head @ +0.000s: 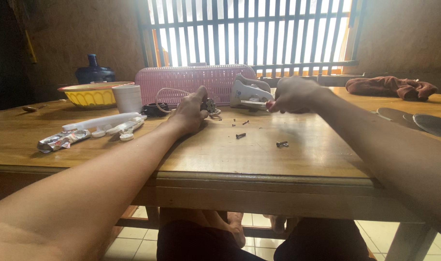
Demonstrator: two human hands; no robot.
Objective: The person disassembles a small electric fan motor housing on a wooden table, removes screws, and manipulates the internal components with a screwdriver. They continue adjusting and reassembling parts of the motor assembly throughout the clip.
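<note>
**Two hands at a dismantled white appliance, loose screws at six o'clock**

The left hand [190, 112] rests on the wooden table [297, 159], its fingers curled and pressed around a small dark part [209, 105] from which a pale cord [168, 93] loops off toward nine o'clock. The right hand [292, 94] is closed with its fingertips pinched on a red-handled tool [269, 104]; only the handle end shows, so what kind of tool it is cannot be told. That tool points toward nine o'clock, straight at the white appliance body [245, 93], which lies just beside the right hand's fingers, its long axis running from nine to three o'clock. The body sits between the two hands, and the right hand is the nearer one, almost touching it; the left hand is a little apart from it, at its eight o'clock.

Counted: one appliance body, one dark part, one tool. Two larger dark screws [240, 136] lie at six o'clock of the hands, near each other but apart, and roughly three smaller bits [244, 122] lie closer in; these are too small to count surely.

Toward nine o'clock lie a long white cover piece [100, 121], a crumpled foil wrapper [62, 140], a stack of white cups [127, 98] and one yellow bowl [92, 94]. At twelve stands a pink basket [191, 79]; at two, a dark red cloth [390, 87].
</note>
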